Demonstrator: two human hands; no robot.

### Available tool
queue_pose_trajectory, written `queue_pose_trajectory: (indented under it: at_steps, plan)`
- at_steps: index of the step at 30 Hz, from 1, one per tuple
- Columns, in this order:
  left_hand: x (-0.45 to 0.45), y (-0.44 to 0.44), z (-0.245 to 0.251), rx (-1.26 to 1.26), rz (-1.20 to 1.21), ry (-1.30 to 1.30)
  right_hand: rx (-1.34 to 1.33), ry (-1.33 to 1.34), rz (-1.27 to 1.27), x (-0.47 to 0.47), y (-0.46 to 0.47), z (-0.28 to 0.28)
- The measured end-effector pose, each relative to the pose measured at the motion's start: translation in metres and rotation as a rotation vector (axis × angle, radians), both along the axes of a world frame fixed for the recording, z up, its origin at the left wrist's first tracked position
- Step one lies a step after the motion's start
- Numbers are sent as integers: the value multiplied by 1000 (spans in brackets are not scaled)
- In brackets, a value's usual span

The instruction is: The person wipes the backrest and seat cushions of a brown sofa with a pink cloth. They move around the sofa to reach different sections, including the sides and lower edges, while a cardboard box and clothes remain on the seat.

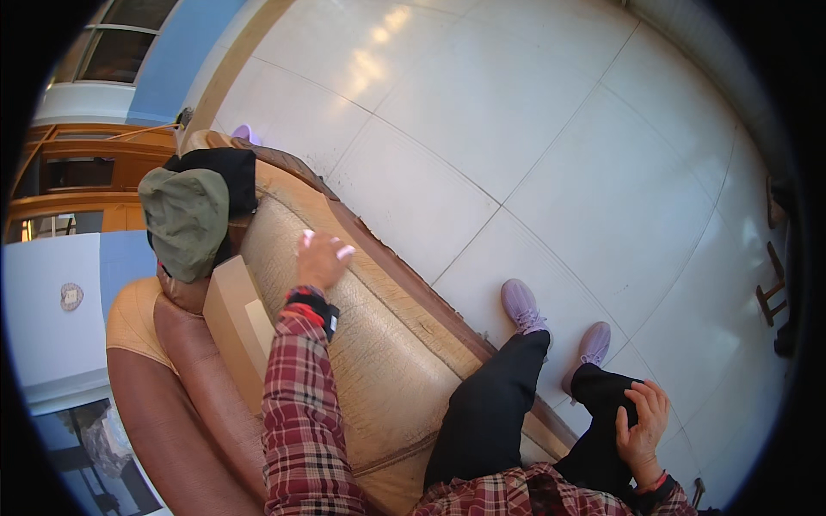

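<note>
My left hand reaches out over the tan leather seat of a sofa, its fingers apart, holding nothing. Whether it touches the seat is not plain. Beside my left forearm a cardboard box leans on the brown backrest. Beyond the hand, at the sofa's far end, an olive-green cap lies against a black cloth item. My right hand is by my knee in black trousers, with nothing in it and the thumb apart from the fingers.
Pale floor tiles spread before the sofa. My lilac laced shoes stand on them. A wooden furniture frame shows at the right rim. Wooden cabinetry is at the left, with a purple object near the sofa's far end.
</note>
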State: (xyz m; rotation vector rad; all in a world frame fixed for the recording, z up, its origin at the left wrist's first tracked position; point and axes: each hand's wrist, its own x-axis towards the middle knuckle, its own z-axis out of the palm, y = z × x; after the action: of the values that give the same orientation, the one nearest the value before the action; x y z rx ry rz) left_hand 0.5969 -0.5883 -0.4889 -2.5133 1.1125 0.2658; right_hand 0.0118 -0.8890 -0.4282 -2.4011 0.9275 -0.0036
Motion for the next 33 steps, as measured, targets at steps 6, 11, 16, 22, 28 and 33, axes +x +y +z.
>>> queue_pose_trajectory:
  at_steps: [6,11,16,22,28,33]
  plan:
    - [29,-11,-12,72,16,-31,123,94,61,34,-26,-5]
    - [-79,-22,-2,-5,-80,302,211,154,83,45,-43,-12]
    - [-198,-28,27,-127,-213,732,282,217,120,45,-58,-28]
    - [-190,-29,31,-647,436,825,614,479,137,138,-74,-45]
    - [-156,-63,54,-2064,1585,1264,968,69,326,361,-32,-18]
    - [-137,-73,84,-2145,1657,1216,1875,234,-45,466,29,7]
